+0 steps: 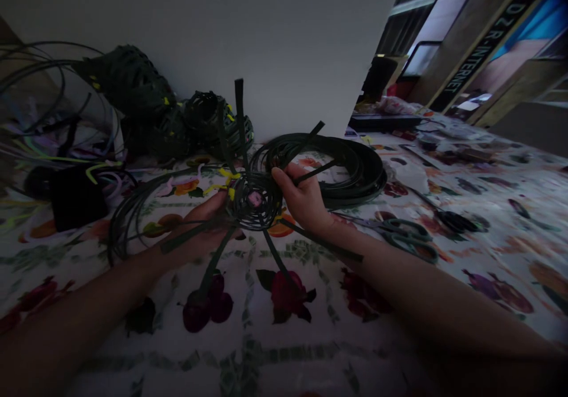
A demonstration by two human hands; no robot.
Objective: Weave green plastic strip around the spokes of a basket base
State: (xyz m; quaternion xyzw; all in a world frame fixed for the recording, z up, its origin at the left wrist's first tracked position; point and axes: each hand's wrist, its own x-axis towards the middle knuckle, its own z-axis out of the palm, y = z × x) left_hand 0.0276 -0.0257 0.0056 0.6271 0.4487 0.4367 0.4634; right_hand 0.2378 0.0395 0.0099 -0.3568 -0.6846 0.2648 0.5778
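Observation:
A round woven piece (256,200) of dark strips is held above the table, with several flat strips sticking out from it like spokes. My left hand (213,213) supports it from the left and below, its fingers partly hidden behind the weave. At the upper right edge my right hand (302,193) pinches a strip between thumb and fingers. Yellow ties (228,181) sit at the left side of the weave. A thin dark strand loops away to the left, past my left wrist.
Behind my right hand lies a coil of dark strip (364,172). Green-handled scissors (408,237) and black-handled scissors (455,219) rest to the right. Finished-looking woven baskets (133,83) lean against the white wall (266,36). A black pouch (77,196) and tangled coloured strips stand left, on the fruit-patterned tablecloth (275,361).

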